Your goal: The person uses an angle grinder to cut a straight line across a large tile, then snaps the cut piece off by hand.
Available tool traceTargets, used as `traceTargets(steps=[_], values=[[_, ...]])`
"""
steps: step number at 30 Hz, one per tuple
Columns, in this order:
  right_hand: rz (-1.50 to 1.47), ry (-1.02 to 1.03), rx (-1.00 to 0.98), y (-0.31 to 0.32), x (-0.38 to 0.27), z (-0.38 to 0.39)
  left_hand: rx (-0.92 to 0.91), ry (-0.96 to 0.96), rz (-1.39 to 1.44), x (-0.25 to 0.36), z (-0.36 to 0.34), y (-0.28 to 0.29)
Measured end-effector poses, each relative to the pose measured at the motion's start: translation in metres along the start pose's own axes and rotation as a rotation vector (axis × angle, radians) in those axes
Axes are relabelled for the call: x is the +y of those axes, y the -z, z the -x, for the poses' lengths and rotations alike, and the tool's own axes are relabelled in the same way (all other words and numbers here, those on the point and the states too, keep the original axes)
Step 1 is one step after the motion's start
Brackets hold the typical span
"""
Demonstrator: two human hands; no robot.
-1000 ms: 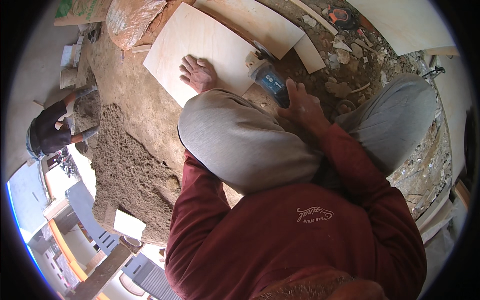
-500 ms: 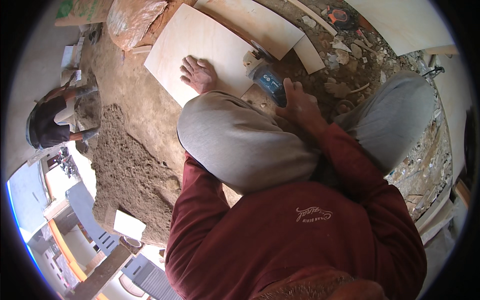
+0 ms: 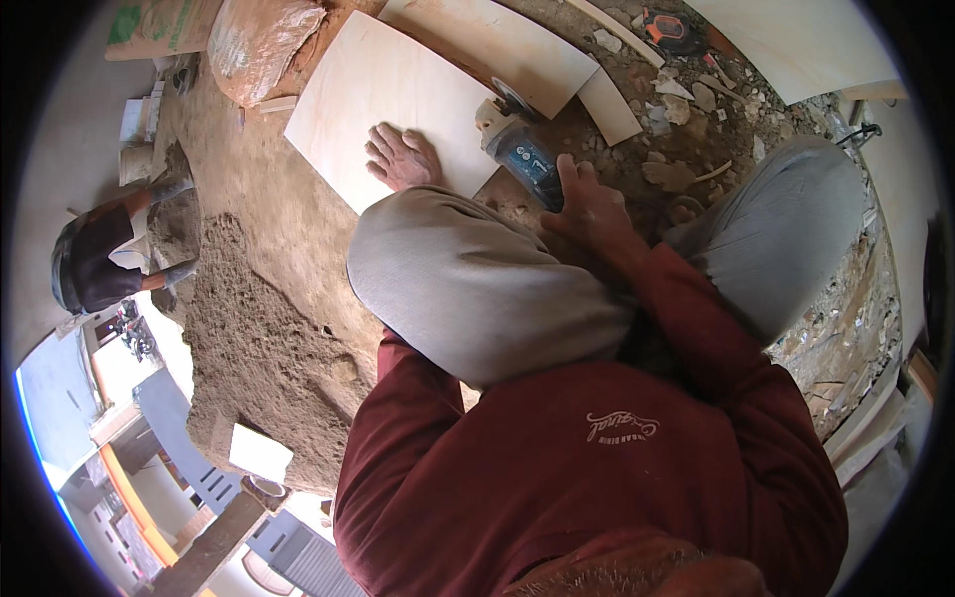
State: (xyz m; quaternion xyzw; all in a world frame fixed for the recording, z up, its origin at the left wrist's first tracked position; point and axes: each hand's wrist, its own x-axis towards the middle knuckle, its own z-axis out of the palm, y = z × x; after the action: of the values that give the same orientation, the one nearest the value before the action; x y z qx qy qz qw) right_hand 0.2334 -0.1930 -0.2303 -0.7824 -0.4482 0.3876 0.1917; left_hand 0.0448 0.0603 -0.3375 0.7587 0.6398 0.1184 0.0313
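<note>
My left hand (image 3: 404, 157) lies flat with spread fingers on a large pale cream tile (image 3: 383, 85). In my right hand (image 3: 595, 207) is the rear of a blue and dark angle grinder (image 3: 528, 159), my fingers wrapped round its body. The grinder's disc (image 3: 512, 98) stands on edge at the right side of the tile. Whether it touches the tile, I cannot tell. Beyond the disc lies a second pale tile (image 3: 497, 45), with a narrow cut strip (image 3: 609, 106) against its right end.
Broken tile and rubble (image 3: 686, 114) cover the ground at right, with an orange and black tool (image 3: 672, 32) on it. Another large tile (image 3: 796, 45) is at the upper right. At left are a sand heap (image 3: 264, 338) and a bending person (image 3: 95, 259). A plastic-wrapped sack (image 3: 254, 50) stands behind.
The grinder and my right hand have shifted slightly left. My left hand stays flat on the tile, a little nearer to me and to the right. The person at left has changed posture.
</note>
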Motion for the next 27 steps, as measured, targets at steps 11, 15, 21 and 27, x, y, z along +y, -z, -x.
traceTargets(steps=[11, 15, 21, 27], values=[[-0.002, -0.074, -0.004, -0.003, -0.007, 0.016, 0.029, -0.026, 0.009, -0.008, 0.013, 0.003], [-0.032, -0.112, 0.009, 0.003, 0.000, 0.015, -0.122, -0.087, 0.156, 0.004, 0.024, 0.020], [-0.221, 0.132, 0.191, 0.017, -0.009, 0.005, -1.020, 0.159, 1.437, -0.017, 0.102, 0.045], [-0.928, 0.129, -0.099, 0.008, -0.019, -0.002, -0.975, 0.580, 2.024, 0.109, 0.146, 0.114]])
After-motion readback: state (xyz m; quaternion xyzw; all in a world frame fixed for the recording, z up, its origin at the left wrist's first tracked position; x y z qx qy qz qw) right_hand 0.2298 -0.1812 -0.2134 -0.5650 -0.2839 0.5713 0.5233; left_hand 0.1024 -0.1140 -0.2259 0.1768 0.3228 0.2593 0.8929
